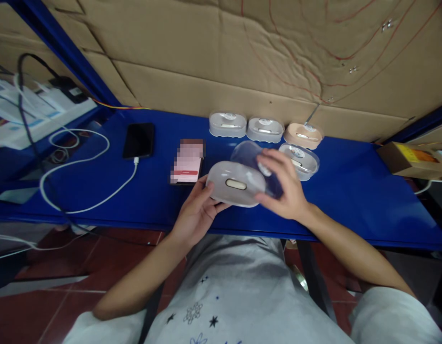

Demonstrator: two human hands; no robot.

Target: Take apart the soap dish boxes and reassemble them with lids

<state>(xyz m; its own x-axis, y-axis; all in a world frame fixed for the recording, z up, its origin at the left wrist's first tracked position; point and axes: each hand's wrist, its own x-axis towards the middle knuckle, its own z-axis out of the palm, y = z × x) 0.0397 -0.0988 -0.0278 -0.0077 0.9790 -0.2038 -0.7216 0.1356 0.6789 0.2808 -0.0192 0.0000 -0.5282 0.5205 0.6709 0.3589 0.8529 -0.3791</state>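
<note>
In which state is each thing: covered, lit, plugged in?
Held grey case: uncovered, in left hand
Clear cover: off, in right hand
Rear left grey case: covered
Rear middle grey case: covered
Peach case: covered
Grey case near right hand: covered
Black device: dark, white cable plugged in
Phone: screen lit
White power strip: connections unclear

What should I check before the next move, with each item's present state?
1. Left hand holding the grey box: ok, gripped at its left end.
2. Right hand holding the clear cover: ok.
3. Cover seated on that box: not ok, off and tilted behind it.
4. Three back boxes standing on the table: ok, side by side.
5. Left hand clear of the lit phone: cannot tell, they nearly meet in this view.
</note>
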